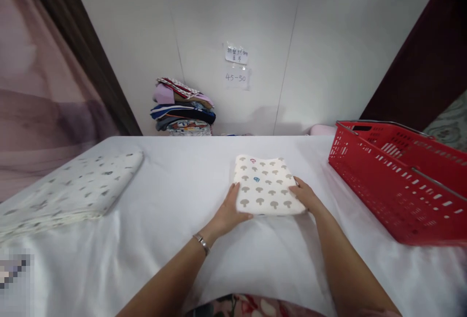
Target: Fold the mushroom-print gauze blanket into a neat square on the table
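Observation:
A folded white cloth printed with grey mushrooms, plus one red and one blue, lies flat in front of me on the white-covered table. My left hand grips its left edge near the front corner, a bracelet on the wrist. At the opposite side, my right hand is closed on the right edge, fingers partly hidden. Both hands hold the cloth between them. Further left is a larger folded white fabric with a small dark print, touched by neither hand.
A red plastic basket with metal handles stands at the right. Behind the table's far edge rises a stack of folded clothes. Paper labels are taped to the pale wall. A sheer pink curtain hangs at the left.

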### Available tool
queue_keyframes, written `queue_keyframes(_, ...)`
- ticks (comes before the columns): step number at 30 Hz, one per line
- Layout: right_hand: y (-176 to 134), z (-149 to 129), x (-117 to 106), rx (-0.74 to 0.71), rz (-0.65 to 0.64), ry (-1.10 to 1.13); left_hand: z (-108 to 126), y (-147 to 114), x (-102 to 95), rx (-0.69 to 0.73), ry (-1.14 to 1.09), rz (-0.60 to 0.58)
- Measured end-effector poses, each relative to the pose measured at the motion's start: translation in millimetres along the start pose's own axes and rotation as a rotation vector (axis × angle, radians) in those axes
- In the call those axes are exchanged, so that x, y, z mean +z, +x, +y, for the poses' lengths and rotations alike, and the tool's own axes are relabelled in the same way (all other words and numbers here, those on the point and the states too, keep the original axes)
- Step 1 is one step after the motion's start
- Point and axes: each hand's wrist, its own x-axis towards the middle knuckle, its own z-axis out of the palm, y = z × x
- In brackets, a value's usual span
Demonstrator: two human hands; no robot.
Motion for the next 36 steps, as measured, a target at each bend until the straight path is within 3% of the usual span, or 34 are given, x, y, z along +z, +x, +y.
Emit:
queue_keyframes(2,-8.1,-4.1,8.7,0.030,-0.118,0.180,-8.5,1.1,-13.0,0.053,-0.022,0.045)
queue_keyframes(5,-19.2,-8.2,29.0,0.069,-0.265,0.380,-25.2,5.5,-35.3,0.036,-0.117,0.212)
queue_keyframes(10,-26.8,-6.3,61.4,0.045,-0.263,0.442,-48.4,6.0,-48.1,-0.126,-0.106,0.472)
queue_keyframes(15,-25.2,-3.4,66.0,0.018,-0.220,0.432,-43.9,10.2,-41.9,-0.106,-0.014,0.507)
queue_keyframes(20,-38.2,-9.1,63.3,0.012,-0.147,0.306,-41.9,5.8,-54.2,-0.078,0.123,0.567)
queue_keyframes(24,-48.4,-8.6,64.4,-0.008,-0.227,0.139,-48.3,-3.4,-63.1,-0.158,0.244,0.539)
queue_keyframes(27,-46.8,-7.9,56.8,-0.020,-0.235,-0.124,-51.1,-5.9,-65.4,-0.164,0.265,0.494)
queue_keyframes(30,-44.6,-15.4,44.3,-0.154,-0.102,-0.445,-52.3,-6.0,-65.7,-0.132,0.249,0.450)
queue_keyframes(33,-46.0,-34.9,41.9,-0.380,0.057,-0.540,-51.9,-5.4,-64.3,-0.047,0.239,0.431)
queue_keyframes(36,-40.8,-61.3,58.8,-0.510,-0.042,-0.470,-51.5,-4.5,-61.8,0.080,0.322,0.440)
